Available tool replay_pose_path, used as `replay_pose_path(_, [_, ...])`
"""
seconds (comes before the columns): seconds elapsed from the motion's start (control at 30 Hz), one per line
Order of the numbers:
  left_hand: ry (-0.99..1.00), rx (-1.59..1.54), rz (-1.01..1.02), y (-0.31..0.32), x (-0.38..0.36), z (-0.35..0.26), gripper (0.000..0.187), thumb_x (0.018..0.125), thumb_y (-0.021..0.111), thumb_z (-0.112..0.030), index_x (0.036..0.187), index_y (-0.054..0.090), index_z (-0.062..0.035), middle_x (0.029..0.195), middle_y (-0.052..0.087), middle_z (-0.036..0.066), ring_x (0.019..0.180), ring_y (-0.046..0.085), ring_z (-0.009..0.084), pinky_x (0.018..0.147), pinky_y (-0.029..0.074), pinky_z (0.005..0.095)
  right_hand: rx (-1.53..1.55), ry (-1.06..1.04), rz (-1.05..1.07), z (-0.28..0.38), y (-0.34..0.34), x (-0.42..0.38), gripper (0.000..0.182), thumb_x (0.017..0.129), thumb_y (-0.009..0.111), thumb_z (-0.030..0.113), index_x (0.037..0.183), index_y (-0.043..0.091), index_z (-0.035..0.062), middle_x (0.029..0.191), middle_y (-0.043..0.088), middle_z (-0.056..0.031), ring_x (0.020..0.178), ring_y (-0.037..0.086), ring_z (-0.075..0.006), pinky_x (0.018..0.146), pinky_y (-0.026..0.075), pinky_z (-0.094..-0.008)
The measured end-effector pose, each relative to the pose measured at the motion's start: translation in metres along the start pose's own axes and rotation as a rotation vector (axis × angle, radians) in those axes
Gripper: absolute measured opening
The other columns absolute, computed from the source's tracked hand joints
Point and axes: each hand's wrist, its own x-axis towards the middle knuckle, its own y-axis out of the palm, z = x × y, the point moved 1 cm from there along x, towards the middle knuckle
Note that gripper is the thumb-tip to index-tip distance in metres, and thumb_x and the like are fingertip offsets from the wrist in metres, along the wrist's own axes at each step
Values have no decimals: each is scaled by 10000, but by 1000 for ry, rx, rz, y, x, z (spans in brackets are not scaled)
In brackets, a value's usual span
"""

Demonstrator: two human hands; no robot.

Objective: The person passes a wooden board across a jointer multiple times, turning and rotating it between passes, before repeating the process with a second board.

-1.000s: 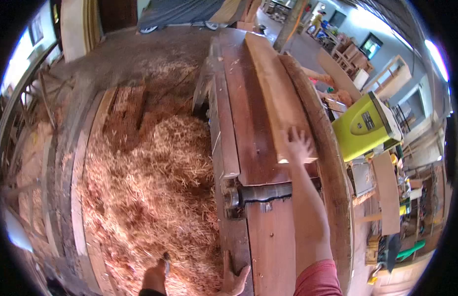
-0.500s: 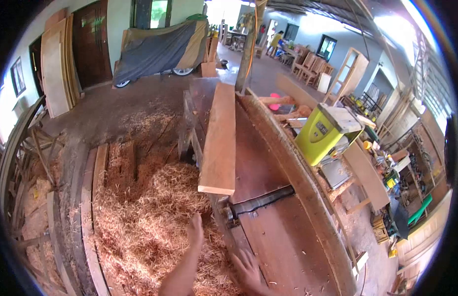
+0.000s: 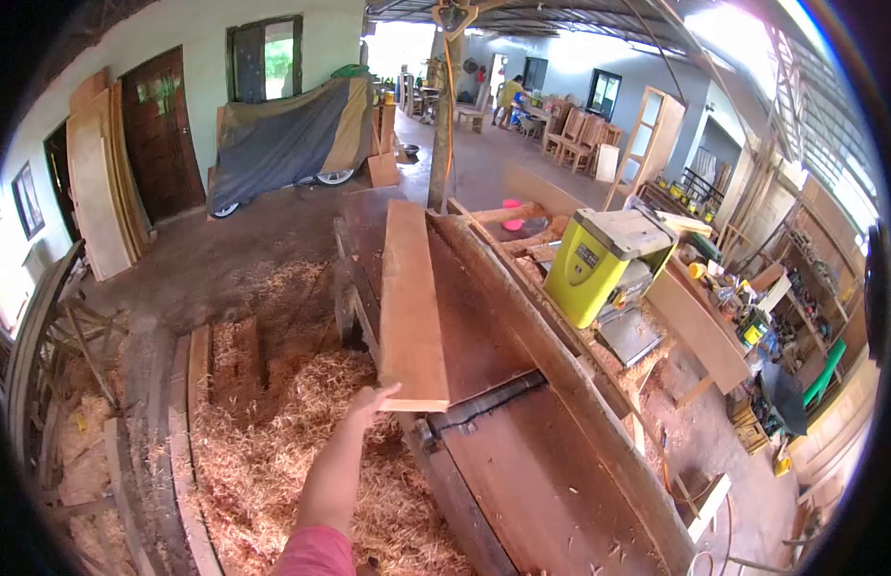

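Observation:
A long reddish-brown wooden board (image 3: 411, 307) lies lengthwise on the bed of a jointer planer (image 3: 522, 461), its pale near end just short of the dark cutter slot (image 3: 488, 398). My left hand (image 3: 370, 397) is closed at the near left corner of the board, a finger showing over its top edge. The rest of its grip is hidden under and beside the wood. A pink sleeve (image 3: 316, 552) covers the upper arm. My right hand is out of view. Along the bed's right side runs a raised wooden fence (image 3: 570, 408).
A heap of wood shavings (image 3: 311, 451) fills the floor left of the machine. To the right stands a lime-green thickness planer (image 3: 584, 269). Farther back are a tarp-covered vehicle (image 3: 287, 139), a post (image 3: 440, 144), wooden chairs (image 3: 584, 139) and a person (image 3: 510, 96).
My left hand has moved up from above the shavings to the board's near corner. My right hand has left the machine bed and the view. The camera view has shifted.

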Motion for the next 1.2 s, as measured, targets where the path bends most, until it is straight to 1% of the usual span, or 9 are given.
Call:
replay_pose_path(0.07, [-39, 195, 84, 19, -63, 0, 673, 781, 839, -592, 963, 706, 43, 747, 655, 86, 575, 556, 176, 509, 450, 325, -1, -5, 7, -1, -4, 0, 935, 851, 677, 602, 1603, 377, 134, 1674, 286, -210, 1553, 216, -445, 1200, 214, -690])
replay_pose_path(0.17, [-13, 269, 121, 68, -182, 26, 751, 758, 898, -484, 1209, 662, 68, 1121, 727, 230, 983, 730, 314, 898, 603, 393, 92, 62, -27, 1, -2, -1, 926, 881, 653, 615, 1607, 364, 117, 1679, 276, -204, 1559, 206, -435, 1206, 210, -682])
replay_pose_path(0.27, [4, 325, 124, 110, -289, 93, 713, 763, 901, -458, 1168, 693, 91, 1110, 739, 225, 974, 733, 336, 885, 589, 395, 373, 40, -230, -16, 16, -5, 1002, 847, 695, 650, 1612, 349, 103, 1677, 273, -216, 1571, 191, -410, 1220, 148, -683])
replay_pose_path(0.33, [77, 387, 61, 136, -363, 150, 639, 775, 895, -423, 1097, 726, 102, 1048, 763, 205, 945, 742, 314, 853, 583, 403, 389, -45, -361, -28, 27, -6, 999, 857, 660, 665, 1547, 350, 13, 1590, 315, -315, 1466, 319, -506, 1131, 305, -624])
replay_pose_path(0.43, [74, 206, 130, 174, -486, 210, 675, 752, 885, -492, 1059, 735, 90, 912, 757, 225, 841, 756, 281, 746, 587, 399, 647, -41, -123, -28, -22, -40, 1256, 718, 777, 707, 1598, 224, 2, 1664, 205, -292, 1568, 139, -467, 1209, 131, -700])
replay_pose_path(0.6, [73, 416, 89, 219, -632, 346, 744, 698, 894, -536, 1029, 735, 111, 922, 760, 244, 865, 772, 327, 707, 603, 429, 351, -411, -28, -104, -12, -189, 1200, 690, 810, 704, 1580, 338, 52, 1656, 305, -207, 1572, 177, -425, 1230, 65, -680])
replay_pose_path(0.67, [49, 450, 104, 232, -692, 363, 756, 673, 898, -557, 991, 745, 111, 887, 766, 222, 807, 773, 346, 659, 612, 407, 199, -445, -133, -129, -24, -251, 1095, 752, 783, 671, 1578, 383, 73, 1609, 373, -222, 1530, 289, -403, 1203, 177, -692])
replay_pose_path(0.77, [-91, 292, 380, 244, -795, 332, 782, 828, 854, -209, 1473, 487, 38, 1332, 651, 222, 1145, 687, 259, 977, 556, 393, 322, -360, -34, -163, -26, -331, 1105, 714, 862, 588, 1600, 384, 133, 1656, 331, -195, 1563, 228, -383, 1204, 71, -725])
replay_pose_path(1.2, [183, 213, 647, 285, -964, 449, 910, 822, 803, -544, 1470, 467, -1, 1330, 632, 220, 1240, 629, 279, 1024, 498, 408, 713, -346, -508, -220, -60, -524, 915, 729, 913, 325, 1467, 461, 28, 1469, 481, -248, 1292, 533, -401, 1051, 427, -515])
